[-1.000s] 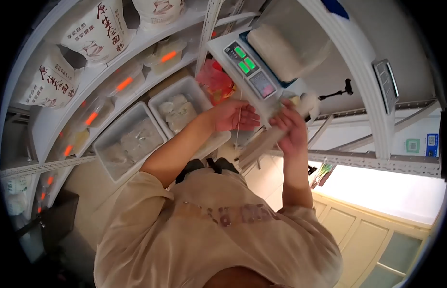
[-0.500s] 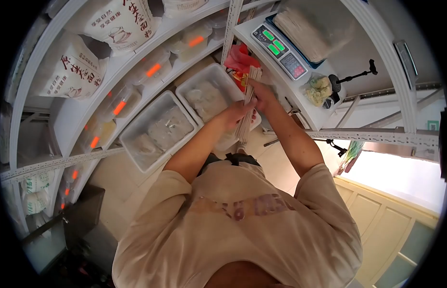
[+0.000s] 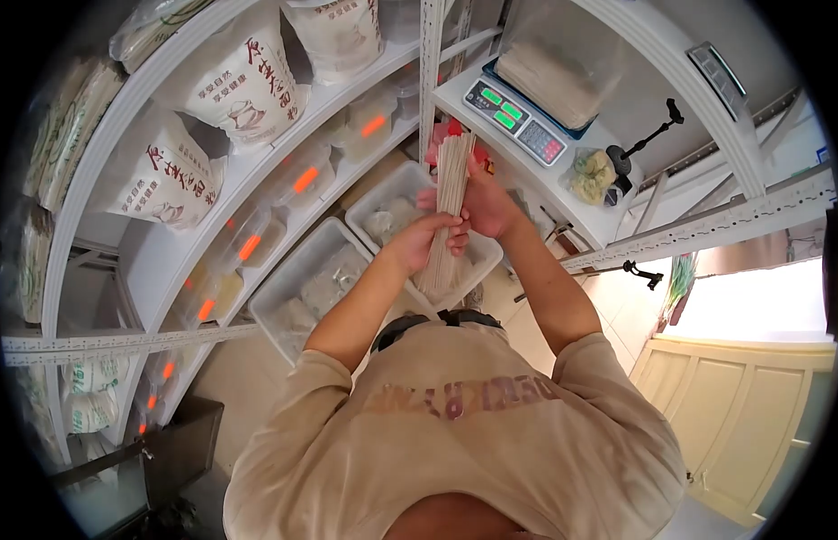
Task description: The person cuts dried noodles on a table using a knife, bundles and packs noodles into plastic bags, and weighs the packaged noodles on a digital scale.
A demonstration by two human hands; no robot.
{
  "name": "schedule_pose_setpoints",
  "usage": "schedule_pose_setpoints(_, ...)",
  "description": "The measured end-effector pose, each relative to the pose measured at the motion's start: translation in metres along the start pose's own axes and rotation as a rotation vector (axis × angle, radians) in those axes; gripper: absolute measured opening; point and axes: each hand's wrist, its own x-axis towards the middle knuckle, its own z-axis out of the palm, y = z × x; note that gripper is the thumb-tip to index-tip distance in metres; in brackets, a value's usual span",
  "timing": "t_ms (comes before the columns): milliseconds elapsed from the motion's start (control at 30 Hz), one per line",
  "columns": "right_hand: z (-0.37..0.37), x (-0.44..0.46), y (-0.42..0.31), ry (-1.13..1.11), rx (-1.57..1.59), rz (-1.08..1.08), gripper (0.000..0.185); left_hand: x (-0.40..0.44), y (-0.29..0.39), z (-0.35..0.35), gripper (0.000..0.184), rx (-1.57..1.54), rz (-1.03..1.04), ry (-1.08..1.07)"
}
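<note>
A long bundle of dried noodles (image 3: 452, 171) is held upright-slanting in front of my body, above two plastic tubs. My left hand (image 3: 434, 238) wraps its fingers round the lower half of the bundle. Higher up, my right hand (image 3: 494, 205) cradles the bundle from behind and the right side, its thumb along the edge and fingertips showing past the left side. Below the hands, a translucent white tub (image 3: 354, 216) holds clear-bagged contents. A second such tub (image 3: 260, 310) stands to its left, with similar bags inside.
A digital scale (image 3: 513, 121) with lit green displays stands on the right shelf, bearing a stack of noodles (image 3: 554, 81). Beside it sit a bag of yellowish pieces (image 3: 592, 175) and a black stand (image 3: 648, 139). Flour sacks (image 3: 243, 85) and orange-latched boxes (image 3: 297, 175) fill the left shelves.
The view has shifted, so the shelves and tubs appear lower. The noodle bundle now shows wider and fanned out, and my right hand has opened more behind it.
</note>
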Motion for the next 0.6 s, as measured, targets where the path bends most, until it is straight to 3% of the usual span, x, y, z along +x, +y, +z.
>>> schedule_pose_setpoints(33, 0.001, 0.004, 0.006, 0.000, 0.003, 0.003, 0.092, -0.003, 0.001, 0.000, 0.014, -0.057, -0.029, -0.052)
schedule_pose_setpoints(100, 0.003, 0.013, 0.010, 0.081, -0.021, -0.018, 0.062, -0.004, 0.010, 0.000, 0.014, -0.049, -0.039, -0.055)
schedule_pose_setpoints(133, 0.005, 0.018, 0.004, 0.080, -0.019, -0.012, 0.062, -0.003, 0.015, 0.002, 0.014, -0.041, -0.050, -0.060)
schedule_pose_setpoints(200, 0.015, 0.027, -0.014, 0.157, -0.193, -0.020, 0.047, -0.002, 0.025, 0.008, 0.015, -0.056, -0.037, -0.012)
schedule_pose_setpoints(233, 0.024, 0.028, -0.018, 0.167, -0.118, -0.020, 0.036, -0.002, 0.027, 0.010, 0.016, -0.059, -0.026, 0.027)
schedule_pose_setpoints(400, 0.033, 0.012, 0.017, 0.151, -0.111, 0.039, 0.024, -0.036, -0.005, 0.008, 0.022, -0.070, -0.033, 0.064)
schedule_pose_setpoints(600, 0.033, -0.024, 0.063, -0.001, -0.032, 0.080, 0.038, -0.074, -0.067, 0.010, 0.026, -0.107, -0.055, 0.111)
